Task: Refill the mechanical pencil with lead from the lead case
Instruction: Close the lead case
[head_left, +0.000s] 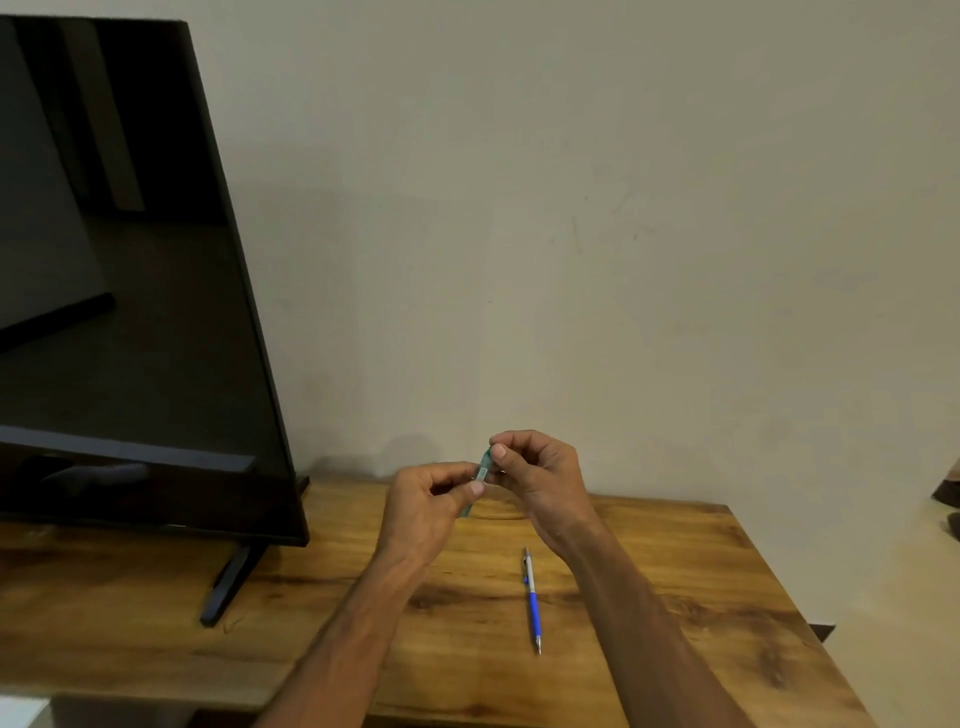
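Above the wooden tabletop (675, 571), by a bare wall, both hands' fingers (475, 487) pinch the lead case (480, 474); the mechanical pencil (532, 603) lies mid-tabletop.

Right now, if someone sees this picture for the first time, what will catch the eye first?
Probably the two hands, left hand and right hand, raised together above the wooden table, both pinching a small teal lead case. Next, the blue mechanical pencil lying alone on the table between the forearms. The large dark television fills the left side.
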